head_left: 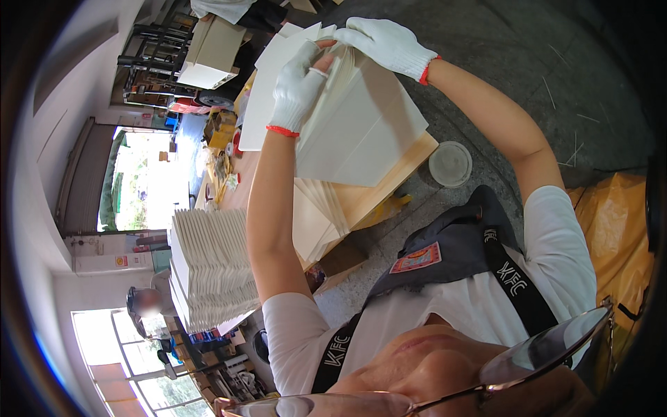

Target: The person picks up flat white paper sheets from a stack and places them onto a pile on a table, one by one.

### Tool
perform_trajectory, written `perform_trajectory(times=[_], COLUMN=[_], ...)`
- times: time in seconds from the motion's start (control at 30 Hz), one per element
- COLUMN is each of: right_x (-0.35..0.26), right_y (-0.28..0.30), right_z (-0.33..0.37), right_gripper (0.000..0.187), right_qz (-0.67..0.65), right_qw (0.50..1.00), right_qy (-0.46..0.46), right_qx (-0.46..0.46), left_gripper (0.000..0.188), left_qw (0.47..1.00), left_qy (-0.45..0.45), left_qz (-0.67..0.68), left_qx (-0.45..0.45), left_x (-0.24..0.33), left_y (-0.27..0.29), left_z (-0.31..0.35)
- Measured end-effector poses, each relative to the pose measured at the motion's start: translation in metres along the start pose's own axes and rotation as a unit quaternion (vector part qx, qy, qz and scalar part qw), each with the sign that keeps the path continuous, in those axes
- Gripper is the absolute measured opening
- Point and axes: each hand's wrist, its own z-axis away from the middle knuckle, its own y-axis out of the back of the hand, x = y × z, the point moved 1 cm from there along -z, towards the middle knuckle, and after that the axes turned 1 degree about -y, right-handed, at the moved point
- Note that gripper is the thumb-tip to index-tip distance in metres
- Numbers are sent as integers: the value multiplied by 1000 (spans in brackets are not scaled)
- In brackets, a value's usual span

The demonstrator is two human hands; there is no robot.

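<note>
Both my hands wear white knit gloves with red cuffs. My left hand (299, 87) is closed around the edge of a bundle of large white card sheets (365, 128). Its thumb and a finger show bare through the glove. Over the far corner of the same bundle curls my right hand (385, 43), its fingertips partly hidden among the sheet edges. The sheets stand tilted and slightly fanned near the top. Below them, more white sheets (316, 215) lie in a loose fan on the wooden table (399, 170).
A tall stack of folded white card (212, 267) stands to the left. Right of the table, a round pale tub (450, 165) sits on the grey floor. An orange-yellow sheet (615, 222) lies far right. A person (158, 299) is at the lower left. Cartons (208, 59) stand at the upper left.
</note>
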Motion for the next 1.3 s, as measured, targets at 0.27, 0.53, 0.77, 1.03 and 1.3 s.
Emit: perform_trajectory(times=[0.27, 0.53, 0.77, 1.03, 1.3], right_x=[26, 5, 19, 12, 8], right_y=[-11, 1, -11, 8, 24], right_z=[-2, 1, 1, 2, -2], right_gripper=[26, 27, 47, 46, 32], right_qz=[115, 74, 25, 69, 233], right_qw=[989, 996, 996, 997, 957], right_qy=[87, -8, 65, 22, 173], right_qx=[5, -47, 57, 7, 8], left_gripper=[48, 36, 31, 31, 21], left_qw=[999, 997, 989, 988, 982], left_qy=[-53, -49, 8, -82, -85], left_qz=[3, -30, -149, -127, -168], left_qx=[3, 58, -2, 30, 23], left_x=[-4, 11, 12, 14, 10], left_y=[-7, -7, -6, -9, -8], left_z=[-2, 6, 7, 8, 3])
